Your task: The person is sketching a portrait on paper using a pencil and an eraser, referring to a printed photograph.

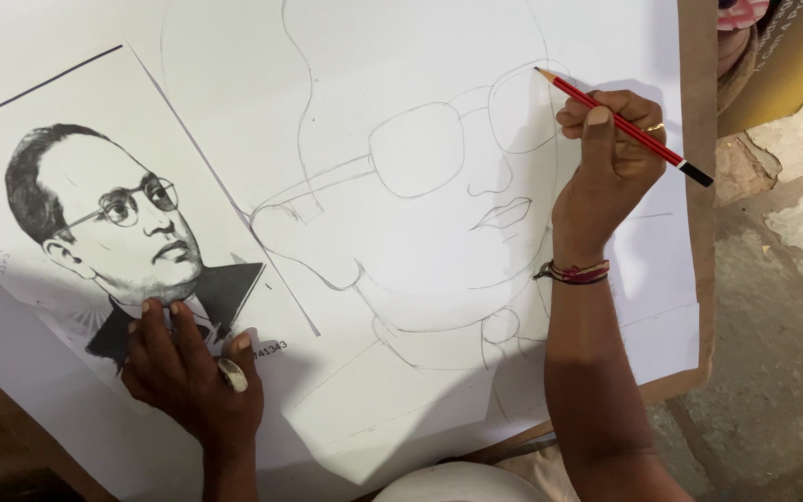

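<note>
My right hand grips a red pencil with a black end, its tip touching the right spectacle rim of a large pencil outline of a head on white drawing paper. Threads are tied round that wrist. My left hand, wearing a ring, presses its fingers flat on the lower part of a printed black-and-white portrait sheet lying at the left over the drawing paper. The outline shows glasses, nose, lips, chin, ear and collar.
A brown board lies under the paper, its right edge showing. Beyond it is rough stone floor. A yellow-brown object sits at the top right corner. A white rounded thing shows at the bottom.
</note>
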